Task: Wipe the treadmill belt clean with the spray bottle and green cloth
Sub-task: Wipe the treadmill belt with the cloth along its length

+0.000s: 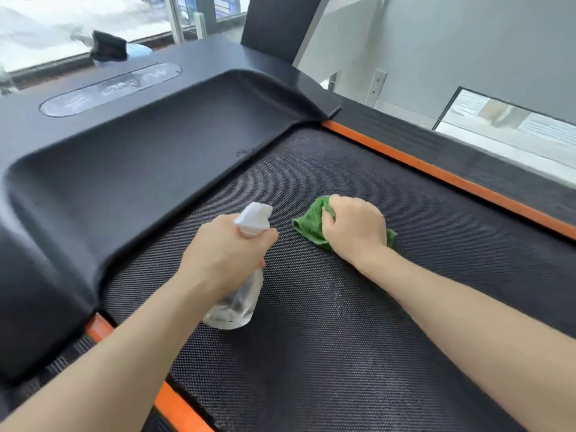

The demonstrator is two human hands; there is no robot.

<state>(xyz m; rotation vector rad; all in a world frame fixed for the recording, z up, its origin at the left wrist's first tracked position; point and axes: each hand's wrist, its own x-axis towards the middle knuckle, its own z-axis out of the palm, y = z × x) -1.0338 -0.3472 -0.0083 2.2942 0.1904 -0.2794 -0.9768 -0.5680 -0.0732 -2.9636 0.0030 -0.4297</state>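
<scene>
treadmill belt (327, 353): we are mid-wipe. right hand (355, 224) presses the bunched green cloth (308, 224) near the belt's front edge; left hand (224, 254) grips the spray bottle (240, 294), lifted beside it. next, probably: sweep toward the orange side rail (442, 176).

Green cloth (311, 224), clear spray bottle (237, 302) with white head, dark woven-textured treadmill belt (358, 338), orange side strips (448, 179)

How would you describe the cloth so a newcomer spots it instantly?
Start at the black textured treadmill belt between its orange side strips. Near the belt's middle, the right hand presses a bunched green cloth flat. It is the only green item; the left hand holds a clear spray bottle.
</scene>
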